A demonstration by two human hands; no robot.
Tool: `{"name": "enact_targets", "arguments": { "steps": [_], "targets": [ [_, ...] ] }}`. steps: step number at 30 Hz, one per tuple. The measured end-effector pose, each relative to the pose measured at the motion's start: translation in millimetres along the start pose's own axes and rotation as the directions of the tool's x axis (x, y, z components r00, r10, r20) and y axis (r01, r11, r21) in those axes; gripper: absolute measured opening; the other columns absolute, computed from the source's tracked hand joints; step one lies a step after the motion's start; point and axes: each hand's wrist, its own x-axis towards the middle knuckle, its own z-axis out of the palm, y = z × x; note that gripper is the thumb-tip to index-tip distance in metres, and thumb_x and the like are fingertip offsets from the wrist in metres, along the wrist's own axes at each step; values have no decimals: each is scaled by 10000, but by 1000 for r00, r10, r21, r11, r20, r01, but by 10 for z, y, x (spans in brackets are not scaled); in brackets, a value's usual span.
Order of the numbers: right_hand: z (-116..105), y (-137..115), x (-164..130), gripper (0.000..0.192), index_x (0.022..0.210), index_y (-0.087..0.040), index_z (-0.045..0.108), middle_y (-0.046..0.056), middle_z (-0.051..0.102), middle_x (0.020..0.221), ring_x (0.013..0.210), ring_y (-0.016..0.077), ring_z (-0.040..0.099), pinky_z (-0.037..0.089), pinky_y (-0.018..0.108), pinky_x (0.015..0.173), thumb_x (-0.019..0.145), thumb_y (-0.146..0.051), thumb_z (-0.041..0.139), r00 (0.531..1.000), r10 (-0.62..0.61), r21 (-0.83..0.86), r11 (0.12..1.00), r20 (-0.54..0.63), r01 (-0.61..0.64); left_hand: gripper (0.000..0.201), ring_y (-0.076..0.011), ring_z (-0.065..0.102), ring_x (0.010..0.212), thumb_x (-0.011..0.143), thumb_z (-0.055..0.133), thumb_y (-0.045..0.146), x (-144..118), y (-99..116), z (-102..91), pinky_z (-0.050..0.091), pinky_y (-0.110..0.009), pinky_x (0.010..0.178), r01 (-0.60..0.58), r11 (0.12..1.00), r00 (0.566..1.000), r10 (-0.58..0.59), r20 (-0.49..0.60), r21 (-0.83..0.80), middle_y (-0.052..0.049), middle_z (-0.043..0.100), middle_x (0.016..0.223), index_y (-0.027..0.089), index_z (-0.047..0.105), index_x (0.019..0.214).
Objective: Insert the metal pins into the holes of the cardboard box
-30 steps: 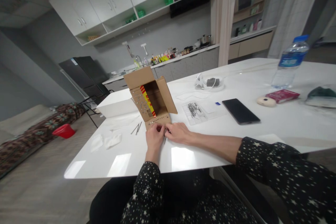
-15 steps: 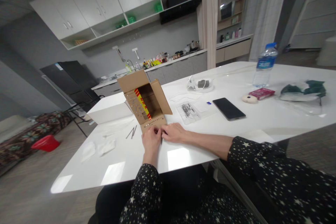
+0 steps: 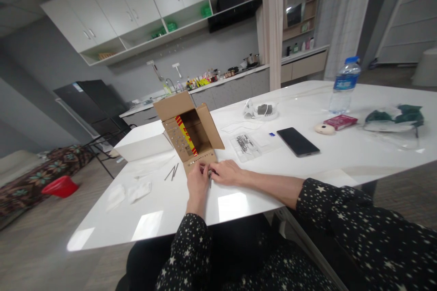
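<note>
- Left hand (image 3: pixel 197 181): fingers bent and bunched at the near flap; whether clamped on anything, cannot tell.
- Right hand (image 3: pixel 226 172): fingertips curled just beside the left's; grip likewise hidden. Forearm low over the tabletop (image 3: pixel 180 218), seemingly for steadiness.
- Slim dark rod (image 3: pixel 210 181): between the hands, pointing back toward the person; its upper end is hidden.
- Cardboard box (image 3: pixel 200 128): directly beyond the fingers, mouth open; dotted near flap (image 3: pixel 197 161) folded outward, which brings its edge to the fingertips.
- Two thin sticks (image 3: pixel 174 172): left of the fingers, near, probably for easy reach.
- Clear tray (image 3: pixel 245 146) of small dark pieces: right of the fingers, presumably handy there.
- Phone (image 3: pixel 297 141): farther right, lying flat.
- Capped bottle (image 3: pixel 344 85): far right, upright, well apart, perhaps for safety.
</note>
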Motion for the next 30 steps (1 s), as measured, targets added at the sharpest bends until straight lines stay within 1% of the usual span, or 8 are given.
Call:
{"name": "enact_targets", "arguments": {
  "steps": [3, 5, 8, 11, 13, 16, 23, 30],
  "targets": [
    [-14, -2, -8, 335, 1113, -209, 612, 88, 735, 972, 845, 256, 683, 442, 317, 680, 935, -374, 381, 1000, -20, 3, 1000, -9, 20, 180, -176, 603, 664, 845, 559, 355, 5, -26, 16, 445, -301, 673, -15, 993, 997, 6, -78, -115, -1, 616, 691, 201, 549, 939],
    [-19, -1, -14, 326, 1105, -210, 615, 92, 735, 967, 842, 259, 684, 438, 316, 669, 930, -363, 386, 1000, -25, 5, 1000, -10, 25, 211, -167, 579, 640, 816, 598, 376, 1, -26, 16, 442, -297, 647, -8, 991, 991, -10, -131, -137, 14, 586, 684, 203, 522, 908],
    [-14, 4, -17, 323, 1111, -214, 613, 91, 733, 965, 838, 256, 683, 437, 318, 676, 929, -357, 388, 1000, -15, 4, 1000, -7, 16, 246, -142, 511, 587, 800, 617, 410, -2, -31, 17, 418, -280, 607, -3, 994, 982, -19, -188, -112, 41, 520, 636, 214, 470, 778],
    [-1, 13, -16, 337, 1125, -218, 609, 88, 732, 962, 836, 257, 679, 438, 326, 687, 931, -361, 373, 1000, -18, 5, 1000, -10, 18, 318, -130, 468, 581, 828, 581, 413, 4, -57, 28, 406, -278, 622, -60, 996, 980, 47, -193, -61, 42, 477, 595, 212, 410, 650],
    [4, 18, -13, 345, 1132, -220, 607, 86, 731, 960, 838, 256, 677, 439, 328, 694, 933, -367, 366, 1000, -22, 8, 1000, -10, 22, 331, -129, 472, 597, 836, 570, 400, 10, -76, 38, 409, -279, 639, -97, 994, 976, 85, -200, -52, 35, 486, 601, 208, 404, 623],
    [7, 19, -8, 347, 1128, -218, 606, 87, 730, 961, 844, 254, 675, 441, 327, 703, 934, -373, 365, 1000, -24, 12, 1000, -2, 24, 310, -134, 495, 619, 830, 580, 392, 16, -93, 50, 425, -282, 656, -120, 990, 973, 103, -209, -70, 24, 515, 623, 205, 436, 630],
    [24, 24, 3, 339, 1125, -211, 601, 94, 733, 958, 833, 258, 682, 442, 325, 683, 933, -367, 368, 1000, -22, -6, 1000, -9, 22, 216, -161, 591, 689, 830, 573, 380, 14, -78, 53, 489, -313, 717, -115, 985, 976, 89, -198, -125, -28, 627, 738, 190, 590, 728],
    [35, 34, 4, 348, 1128, -204, 607, 95, 733, 973, 851, 257, 682, 453, 327, 697, 934, -367, 368, 999, -36, 3, 999, -15, 36, 182, -178, 636, 738, 812, 536, 288, 4, -25, 26, 524, -336, 775, -121, 985, 982, 101, -163, -121, -72, 680, 858, 171, 674, 828]
  ]
}}
